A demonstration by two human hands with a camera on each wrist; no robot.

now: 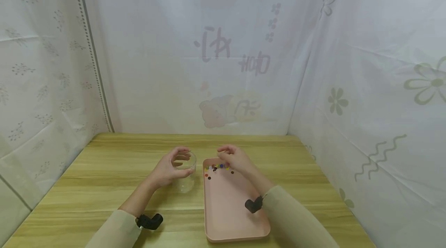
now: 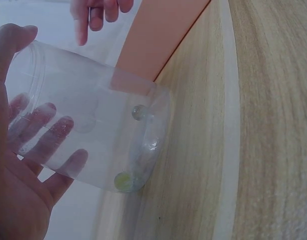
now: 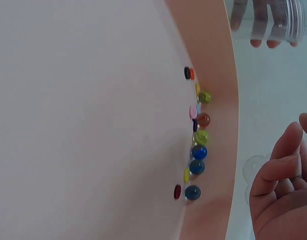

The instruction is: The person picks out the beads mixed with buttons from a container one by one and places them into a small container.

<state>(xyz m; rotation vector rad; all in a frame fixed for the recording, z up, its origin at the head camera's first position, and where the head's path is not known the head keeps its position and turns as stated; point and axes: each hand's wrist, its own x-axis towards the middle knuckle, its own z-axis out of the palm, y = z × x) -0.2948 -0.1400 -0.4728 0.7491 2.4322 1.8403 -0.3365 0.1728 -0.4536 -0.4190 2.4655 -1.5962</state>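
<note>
My left hand grips a clear plastic jar round its upper part, thumb on one side and fingers on the other. Inside, near the base, lie a yellow-green marble and a clear greyish marble. Above the far rim of a pink tray hovers my right hand, its fingers loosely bent; I see nothing between them. Several marbles in blue, green and brown line the tray's far end. Among them are small flat button-like discs, dark red, yellow, pink and black.
The tray stands on a wood-grain table, just right of the jar. A few dark discs lie slightly apart from the row. White printed curtains enclose the table at the back and both sides.
</note>
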